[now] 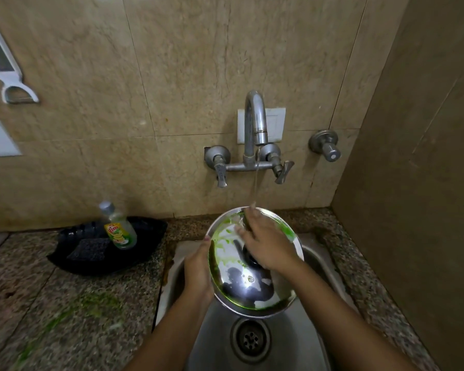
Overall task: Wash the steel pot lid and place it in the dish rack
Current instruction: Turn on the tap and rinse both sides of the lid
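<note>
Water from the tap (255,121) strikes the steel pot lid (248,285); left hand (197,271) clamps its rim, right hand (265,245) rubs flat; best sweep green residue toward the stream.

Left grip (197,269) clasped, right grip (265,242) flat, fingers spread

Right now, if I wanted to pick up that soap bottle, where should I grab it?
Probably grab the soap bottle around its narrow neck just under the cap, coming from above. It stands nearly upright in the black tray, leaning a bit left, and the neck is slimmer than the labelled body, so small fingers should wrap it more easily.
</note>
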